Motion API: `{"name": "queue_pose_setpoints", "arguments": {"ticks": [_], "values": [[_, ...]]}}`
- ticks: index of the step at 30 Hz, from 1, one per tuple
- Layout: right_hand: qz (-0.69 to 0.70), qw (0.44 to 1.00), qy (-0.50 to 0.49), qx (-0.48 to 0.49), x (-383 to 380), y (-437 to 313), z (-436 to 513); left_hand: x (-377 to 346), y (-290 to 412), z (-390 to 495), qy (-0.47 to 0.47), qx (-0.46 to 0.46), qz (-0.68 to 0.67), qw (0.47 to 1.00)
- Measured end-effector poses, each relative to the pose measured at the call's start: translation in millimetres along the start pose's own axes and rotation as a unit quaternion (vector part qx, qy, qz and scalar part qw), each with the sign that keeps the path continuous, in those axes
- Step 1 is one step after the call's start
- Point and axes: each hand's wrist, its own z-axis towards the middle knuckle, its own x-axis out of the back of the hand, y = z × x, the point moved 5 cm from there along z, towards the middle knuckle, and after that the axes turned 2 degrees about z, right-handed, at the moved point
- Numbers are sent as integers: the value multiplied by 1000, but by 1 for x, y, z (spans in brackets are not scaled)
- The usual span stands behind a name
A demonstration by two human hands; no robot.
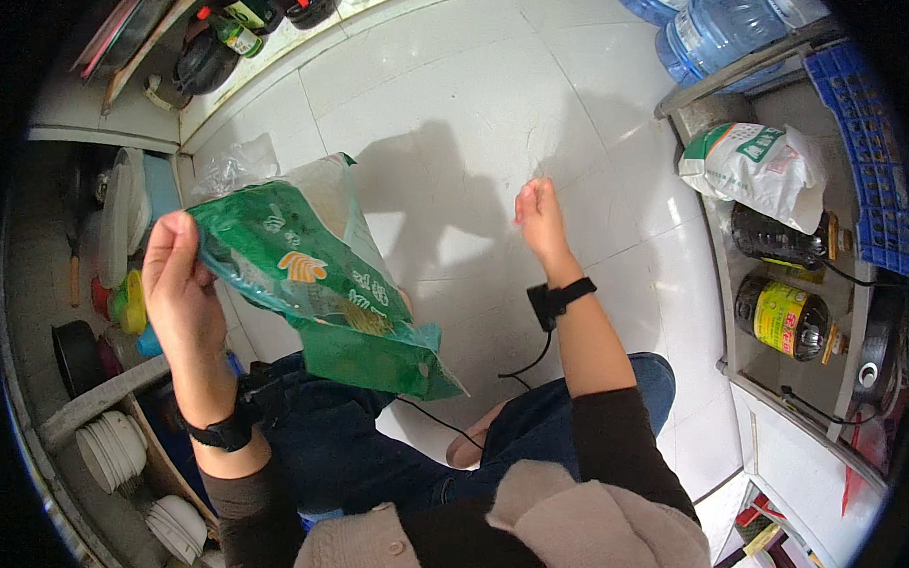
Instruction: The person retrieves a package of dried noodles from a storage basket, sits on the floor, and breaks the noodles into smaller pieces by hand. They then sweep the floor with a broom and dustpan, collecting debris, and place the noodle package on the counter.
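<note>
My left hand point(180, 289) pinches the upper left corner of a green plastic package point(276, 240), which hangs tilted above the floor in front of my left leg. The package bears white writing and an orange mark. Through a clear part near its lower edge, some thin yellowish strands show. My right hand point(541, 216) is over the floor tiles, apart from the package, its fingers curled in with nothing visible in them. Behind the package lies a crumpled clear plastic bag point(237, 164).
Bowls point(112, 451) and plastic containers point(123, 216) fill shelves at left. A rack at right holds dark bottles point(784, 314), a white and green bag point(759, 163) and a blue basket point(864, 155). Water jugs point(718, 38) stand beyond. A black cable point(527, 368) hangs by my right wrist.
</note>
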Motion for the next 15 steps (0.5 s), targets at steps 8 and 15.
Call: {"name": "queue_pose_setpoints", "arguments": {"ticks": [8, 15], "values": [[183, 890, -188, -372, -42, -47, -94, -104, 24, 3, -176, 12, 3, 984], [460, 774, -254, -352, -20, -102, -82, -223, 93, -18, -364, -36, -106, 924]]}}
